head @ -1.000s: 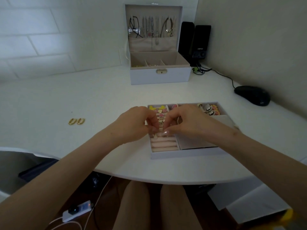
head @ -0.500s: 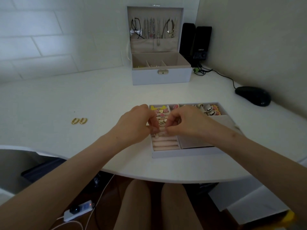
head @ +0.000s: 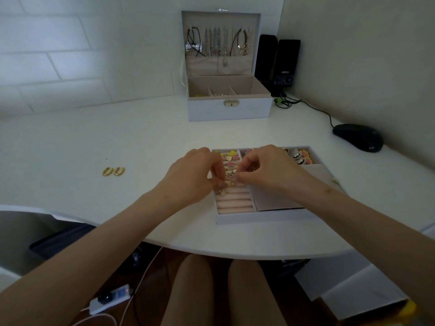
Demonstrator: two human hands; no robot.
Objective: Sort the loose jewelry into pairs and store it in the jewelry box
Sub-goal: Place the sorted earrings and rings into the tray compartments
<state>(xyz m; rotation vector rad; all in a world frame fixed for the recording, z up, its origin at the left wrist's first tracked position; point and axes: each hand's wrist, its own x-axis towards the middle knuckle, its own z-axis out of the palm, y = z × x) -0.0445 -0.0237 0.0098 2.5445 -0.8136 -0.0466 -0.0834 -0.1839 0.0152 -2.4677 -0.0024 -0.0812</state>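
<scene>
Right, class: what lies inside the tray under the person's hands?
The tray holds pink ring rolls at the front and colourful earrings at the back. The left hand and right hand cover the middle rows.

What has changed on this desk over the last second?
Almost nothing. The left hand and right hand still pinch a small piece over the ring rolls of the tray, barely shifted. The gold earrings, jewelry box and mouse stayed put.

The left hand (head: 188, 177) fingers (head: 217, 176) have slid slightly toward 6 o'clock along the tray (head: 259, 218); the right hand (head: 268, 168) has followed.
</scene>
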